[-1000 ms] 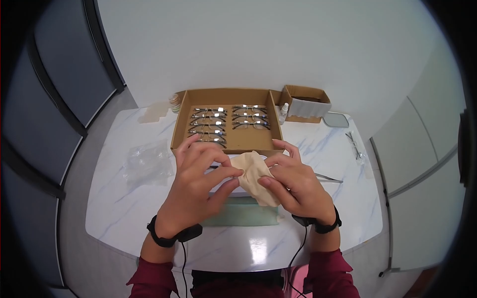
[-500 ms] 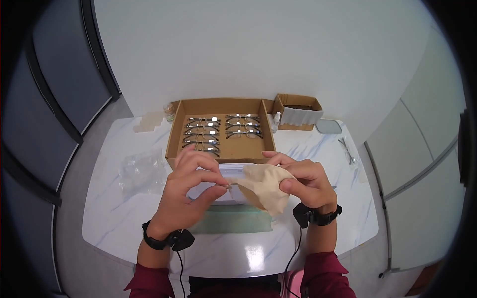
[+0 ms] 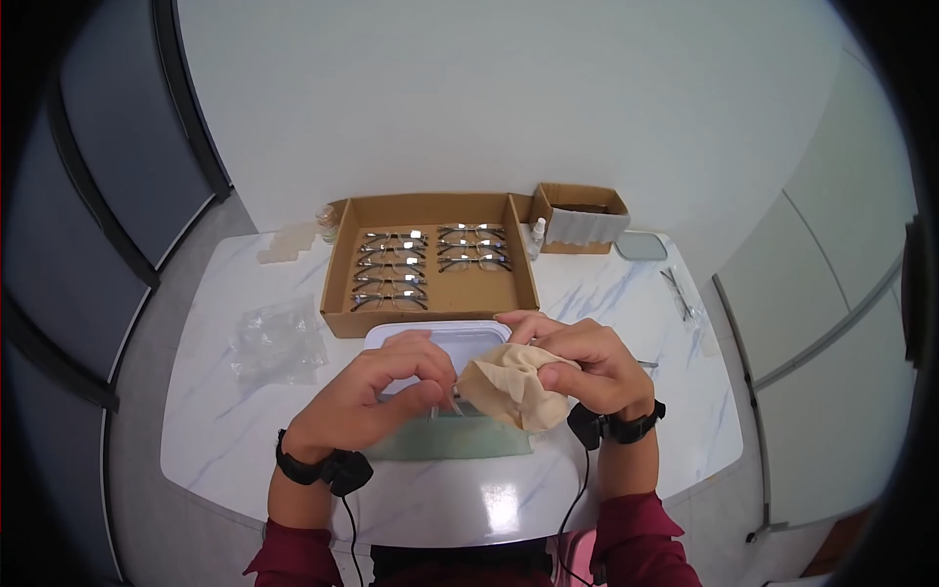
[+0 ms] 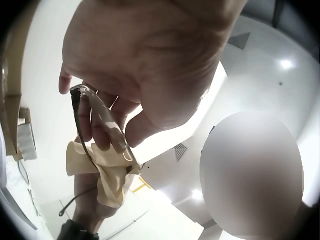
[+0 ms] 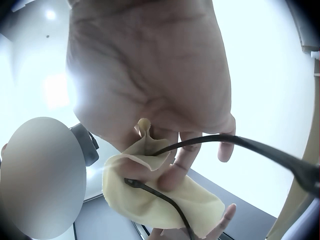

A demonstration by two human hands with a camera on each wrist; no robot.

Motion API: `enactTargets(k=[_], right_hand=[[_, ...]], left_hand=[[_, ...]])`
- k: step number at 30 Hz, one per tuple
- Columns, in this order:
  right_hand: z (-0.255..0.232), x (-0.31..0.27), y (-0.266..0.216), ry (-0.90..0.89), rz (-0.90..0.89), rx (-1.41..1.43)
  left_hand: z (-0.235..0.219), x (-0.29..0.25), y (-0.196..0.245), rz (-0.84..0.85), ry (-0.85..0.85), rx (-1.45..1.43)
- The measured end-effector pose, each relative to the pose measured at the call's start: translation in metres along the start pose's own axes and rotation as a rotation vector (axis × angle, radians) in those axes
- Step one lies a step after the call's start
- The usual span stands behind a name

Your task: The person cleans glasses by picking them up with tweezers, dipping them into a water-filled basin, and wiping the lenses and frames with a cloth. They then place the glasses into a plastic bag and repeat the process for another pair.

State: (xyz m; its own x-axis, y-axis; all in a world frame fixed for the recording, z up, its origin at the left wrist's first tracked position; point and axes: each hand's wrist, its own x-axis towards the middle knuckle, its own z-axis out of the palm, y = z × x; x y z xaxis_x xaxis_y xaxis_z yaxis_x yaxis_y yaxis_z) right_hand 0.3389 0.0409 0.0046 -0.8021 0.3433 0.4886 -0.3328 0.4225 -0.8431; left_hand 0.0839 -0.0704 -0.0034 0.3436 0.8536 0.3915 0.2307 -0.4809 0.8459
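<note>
My left hand (image 3: 377,391) holds a pair of eyeglasses (image 4: 102,120) by the front, fingertips and thumb at the lens edge. The dark temples (image 5: 255,146) extend toward the right hand in the wrist views. With thumb and fingers, my right hand (image 3: 604,367) pinches a bunched beige cloth (image 3: 518,391), which covers part of the glasses. Both hands are raised above a white plastic tray (image 3: 442,330) and a pale green mat (image 3: 450,442). Behind the tray, a shallow cardboard box (image 3: 479,299) contains several eyeglasses (image 3: 391,284) in two columns.
A small cardboard box (image 3: 577,233), a white spray bottle (image 3: 537,238) and a grey-rimmed oval tray (image 3: 642,246) stand at the back right. More glasses (image 3: 677,293) lie at the right. Clear plastic bags (image 3: 279,342) lie left, with a jar (image 3: 328,223) behind.
The hands have lowered slightly, and the left fingers have moved from the cloth's middle to its left edge. The cloth is now bunched in the right hand. The head view has shifted a little.
</note>
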Motion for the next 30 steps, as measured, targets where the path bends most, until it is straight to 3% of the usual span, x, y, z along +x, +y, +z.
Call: enactTargets(k=[2,4,8,10,13,17,19,24,26,30], right_hand=[[0.001,0.001,-0.001,-0.01,-0.022,0.027],[0.003,0.001,-0.003,-0.005,-0.029,0.044],[-0.004,-0.001,0.001,-0.056,-0.096,0.083],[-0.006,-0.001,0.003,-0.077,-0.066,0.07],[-0.007,-0.001,0.006,-0.09,-0.006,0.059],[-0.01,-0.006,0.017,-0.025,0.087,0.1],[-0.009,-0.008,0.013,0.028,0.127,0.12],[-0.015,-0.007,0.018,0.1,0.18,0.147],[-0.012,-0.005,0.014,0.223,0.296,0.116],[-0.025,-0.008,0.018,0.207,0.388,0.146]], left_hand=[[0.003,0.0,0.0,-0.059,-0.093,-0.157],[0.011,-0.001,0.002,-0.232,-0.19,-0.528],[0.013,0.0,-0.003,-0.259,-0.215,-0.513],[0.014,0.0,-0.005,-0.249,-0.03,-0.521],[0.009,0.001,-0.011,-0.113,0.022,-0.381],[0.012,0.001,-0.003,-0.065,0.123,-0.268],[0.014,0.001,0.003,-0.116,0.329,-0.27],[-0.003,-0.004,0.003,-0.06,0.443,-0.359],[-0.006,-0.005,0.003,-0.075,0.452,-0.355],[-0.007,-0.004,-0.004,-0.046,0.565,-0.445]])
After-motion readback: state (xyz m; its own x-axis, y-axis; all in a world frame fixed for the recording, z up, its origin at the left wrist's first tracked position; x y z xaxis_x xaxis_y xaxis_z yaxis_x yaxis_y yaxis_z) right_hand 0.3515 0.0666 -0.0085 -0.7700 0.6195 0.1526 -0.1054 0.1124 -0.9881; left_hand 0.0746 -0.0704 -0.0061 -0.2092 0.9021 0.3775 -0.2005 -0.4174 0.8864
